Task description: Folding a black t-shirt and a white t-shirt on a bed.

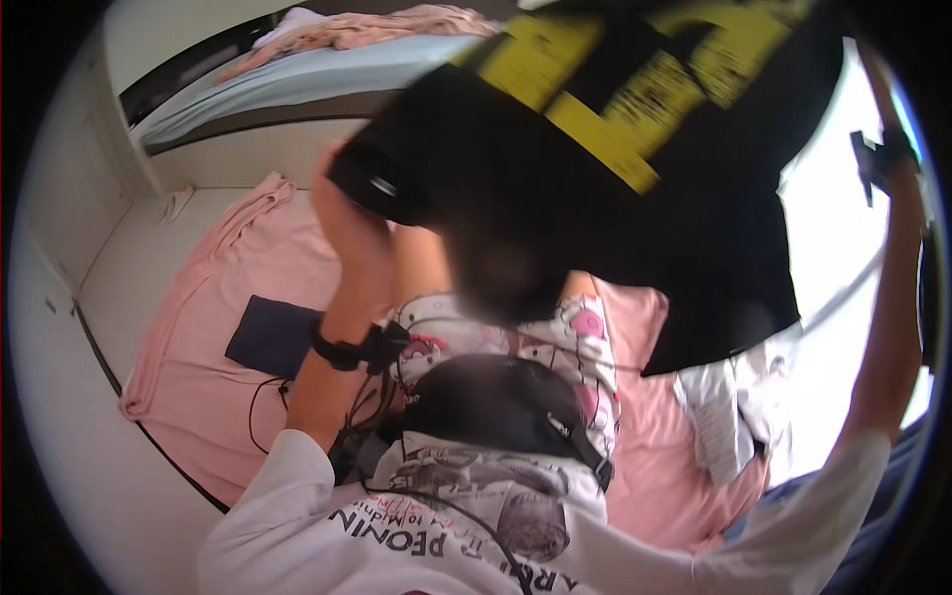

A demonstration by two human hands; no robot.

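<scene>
A black T-shirt [595, 228] with yellow printed blocks is spread in the air in front of me, blurred in places and covering much of the upper right. My left hand [349, 220] grips its left edge by what looks like a sleeve; the fingers are partly behind the cloth. On the far right my raised right hand [877, 94] is by the shirt's upper right side, blurred near the picture's rim, its fingers not clear. Black bands circle both wrists. Below the shirt are my legs in patterned shorts [426, 332], with a black pouch [496, 402] at my waist.
A pink blanket [218, 288] covers the floor beneath me. On it lie a folded dark blue cloth [273, 337] to the left, black cables [260, 412], and crumpled white clothing [724, 421] to the right. A bed [327, 84] stands at the back, a white door [74, 169] at the left.
</scene>
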